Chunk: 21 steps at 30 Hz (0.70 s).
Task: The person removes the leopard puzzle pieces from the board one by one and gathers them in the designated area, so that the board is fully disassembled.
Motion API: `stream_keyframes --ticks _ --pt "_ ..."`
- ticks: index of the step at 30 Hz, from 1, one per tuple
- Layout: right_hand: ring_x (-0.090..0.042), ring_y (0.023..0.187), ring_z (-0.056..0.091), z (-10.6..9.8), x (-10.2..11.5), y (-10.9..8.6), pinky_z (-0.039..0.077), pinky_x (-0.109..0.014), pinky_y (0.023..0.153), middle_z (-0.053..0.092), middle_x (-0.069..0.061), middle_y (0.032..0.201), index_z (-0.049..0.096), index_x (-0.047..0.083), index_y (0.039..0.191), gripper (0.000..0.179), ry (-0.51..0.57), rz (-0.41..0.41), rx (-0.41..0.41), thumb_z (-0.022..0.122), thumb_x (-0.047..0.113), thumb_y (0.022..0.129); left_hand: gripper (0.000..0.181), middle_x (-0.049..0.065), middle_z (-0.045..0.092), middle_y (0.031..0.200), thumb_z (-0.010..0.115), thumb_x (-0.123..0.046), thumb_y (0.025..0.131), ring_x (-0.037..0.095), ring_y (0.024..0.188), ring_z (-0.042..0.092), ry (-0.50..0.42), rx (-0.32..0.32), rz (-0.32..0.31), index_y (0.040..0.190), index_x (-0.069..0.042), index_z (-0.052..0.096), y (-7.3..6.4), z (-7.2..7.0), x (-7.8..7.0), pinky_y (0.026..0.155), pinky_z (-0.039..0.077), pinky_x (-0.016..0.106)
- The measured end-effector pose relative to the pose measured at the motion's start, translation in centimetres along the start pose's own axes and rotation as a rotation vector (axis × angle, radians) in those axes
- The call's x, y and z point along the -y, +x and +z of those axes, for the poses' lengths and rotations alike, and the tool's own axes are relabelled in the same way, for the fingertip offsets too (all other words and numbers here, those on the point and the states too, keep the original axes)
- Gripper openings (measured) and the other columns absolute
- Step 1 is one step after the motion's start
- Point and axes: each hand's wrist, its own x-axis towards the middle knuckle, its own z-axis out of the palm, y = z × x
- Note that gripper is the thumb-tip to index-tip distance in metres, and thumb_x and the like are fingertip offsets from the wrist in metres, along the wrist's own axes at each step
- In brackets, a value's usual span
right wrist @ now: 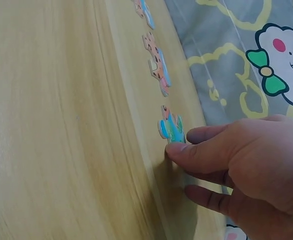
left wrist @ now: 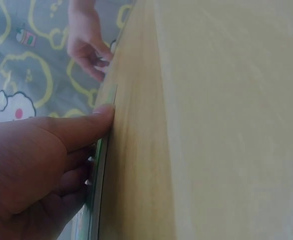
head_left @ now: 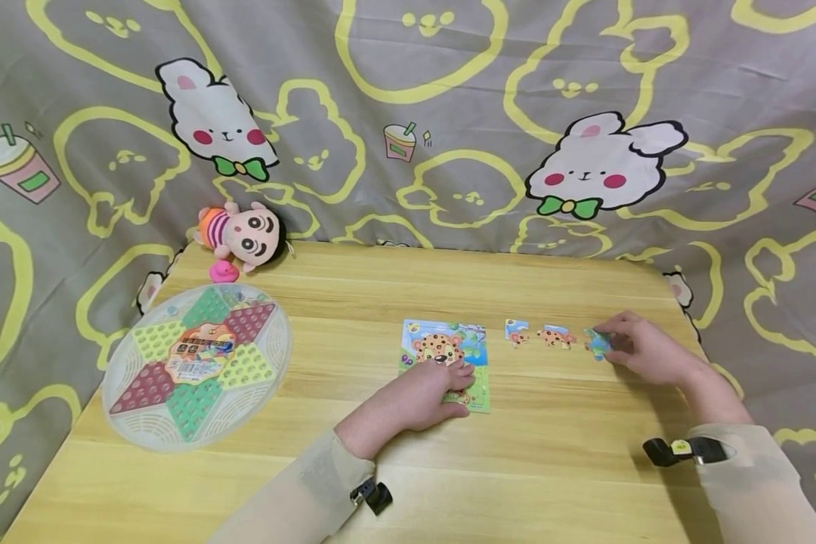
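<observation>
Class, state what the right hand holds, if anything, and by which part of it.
The right hand pinches a blue-green puzzle piece by its right end, as the head view shows.

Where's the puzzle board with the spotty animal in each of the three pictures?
Head: the puzzle board lies below and slightly right of the middle, partly under the left hand.
Left wrist: at the lower left, beside that hand, showing mostly its thin edge.
Right wrist: not in this picture.
Shared landmark: the right hand, on the right in head, top left in left wrist, lower right in right wrist.
</observation>
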Motion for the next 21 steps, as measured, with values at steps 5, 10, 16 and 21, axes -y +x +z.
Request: stream_keyframes --ticks 5,10,16,21 --pt "-0.027 0.099 0.061 -0.3 0.5 -0.1 0.057 -0.037 0.08 0.061 -0.022 0.121 0.065 -0.012 0.134 0.049 -0.004 0.008 0.016 0.082 -0.004 0.088 0.057 0.001 0.047 0.159 0.072 -0.037 0.102 0.016 0.151 0.038 0.043 0.015 0.008 0.15 -0.01 0.059 -0.1 -0.2 -0.3 0.125 0.029 0.038" --pt "-0.03 0.1 0.062 -0.6 1.6 -0.2 0.058 -0.042 0.081 0.059 -0.025 0.125 0.061 -0.013 0.138 0.051 0.01 -0.003 0.014 0.08 -0.003 0.091 0.057 0.002 0.047 0.16 0.071 -0.039 0.103 0.019 0.151 0.039 0.132 0.03 0.018 0.151 -0.011 0.059 -0.1 -0.5 -0.6 0.124 0.031 0.037" --pt "-0.032 0.104 0.063 -1.2 3.9 0.2 0.059 -0.042 0.079 0.057 -0.021 0.131 0.06 -0.009 0.141 0.05 0.017 -0.017 0.004 0.076 -0.001 0.095 0.058 0.003 0.048 0.16 0.067 -0.042 0.104 0.02 0.15 0.041 0.251 0.052 0.038 0.152 -0.011 0.058 0.0 -0.7 -0.9 0.123 0.034 0.036" --pt "-0.026 0.097 0.064 -1.3 5.9 1.0 0.056 -0.037 0.071 0.06 -0.016 0.127 0.064 -0.004 0.137 0.046 -0.007 -0.112 -0.045 0.079 0.0 0.093 0.058 0.006 0.048 0.161 0.066 -0.042 0.105 0.021 0.15 0.042 0.298 0.045 0.061 0.153 -0.01 0.057 -0.1 -0.9 -1.1 0.123 0.034 0.035"
